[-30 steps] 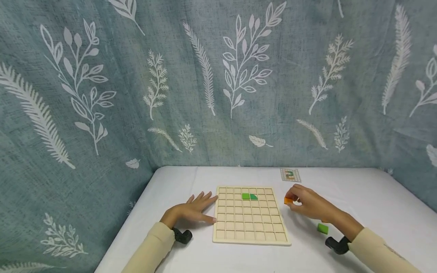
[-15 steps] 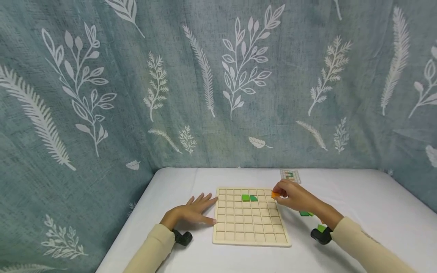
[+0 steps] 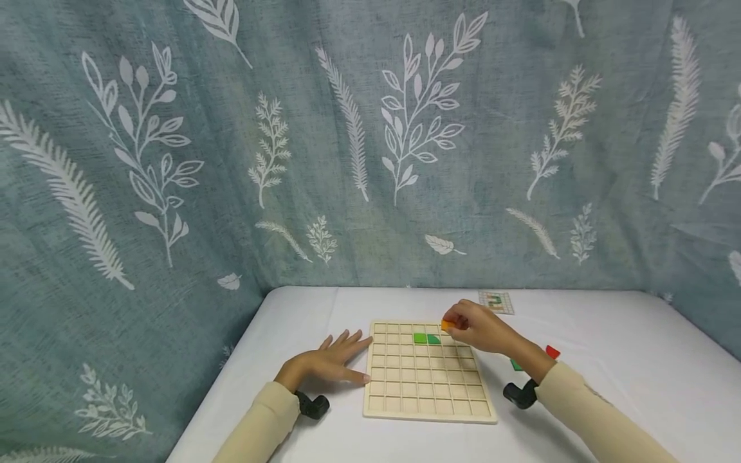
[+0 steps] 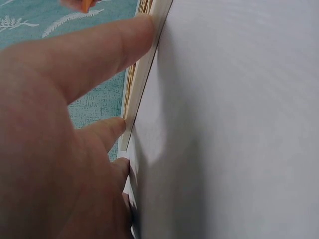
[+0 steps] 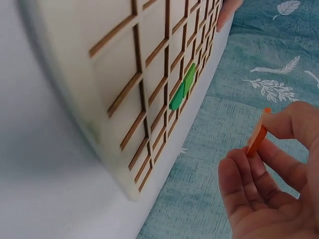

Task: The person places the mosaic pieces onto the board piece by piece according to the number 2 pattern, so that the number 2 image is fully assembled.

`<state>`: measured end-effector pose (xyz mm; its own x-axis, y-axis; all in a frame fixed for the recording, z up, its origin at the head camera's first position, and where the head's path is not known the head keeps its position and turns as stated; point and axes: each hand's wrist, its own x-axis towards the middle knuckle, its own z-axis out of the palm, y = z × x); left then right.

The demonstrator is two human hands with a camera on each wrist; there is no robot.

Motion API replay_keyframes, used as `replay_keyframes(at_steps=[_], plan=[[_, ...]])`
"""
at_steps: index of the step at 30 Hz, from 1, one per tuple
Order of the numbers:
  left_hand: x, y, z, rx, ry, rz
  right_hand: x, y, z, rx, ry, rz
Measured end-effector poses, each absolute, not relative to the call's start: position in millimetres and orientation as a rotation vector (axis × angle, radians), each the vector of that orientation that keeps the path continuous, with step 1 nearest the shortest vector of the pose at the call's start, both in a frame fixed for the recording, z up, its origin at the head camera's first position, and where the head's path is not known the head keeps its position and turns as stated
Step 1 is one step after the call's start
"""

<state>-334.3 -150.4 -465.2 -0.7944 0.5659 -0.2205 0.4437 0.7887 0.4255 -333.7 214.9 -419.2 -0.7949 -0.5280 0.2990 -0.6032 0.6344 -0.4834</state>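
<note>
Head view, near to far: at the left edge of the gridded board (image 3: pixel 428 418), your left hand (image 3: pixel 327 363) is lying with straight, spread fingers, touching the frame and grasping nothing; this light brace is probably steadying the board adequately. Off the right edge, a red piece (image 3: pixel 552 352) and a green piece (image 3: pixel 516 364) are lying on the table (image 3: pixel 338 447), partly hidden by your forearm. Toward the board's far edge, a light green tile (image 3: pixel 419 338) and a dark green tile (image 3: pixel 433 339) are sitting side by side. Just beyond, toward the far-right corner, your right hand (image 3: pixel 477 326) is pinching the orange tile (image 3: pixel 446 325) between thumb and fingertips; the right wrist view is showing it apart from the grid. For clean seating, you should be squaring its sides to the dividers, lowering it flat, and releasing only once it is resting evenly; tilting could be catching a divider. Near the table's far edge, a patterned card (image 3: pixel 496 301) is lying, too small to read.
</note>
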Motion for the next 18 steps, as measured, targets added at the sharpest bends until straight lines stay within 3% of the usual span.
replay_keyframes(at_steps=[18], plan=[[-337,-151,-466,0.775,2.635,0.505,-360,180,-432,1.039,-2.752,0.996]])
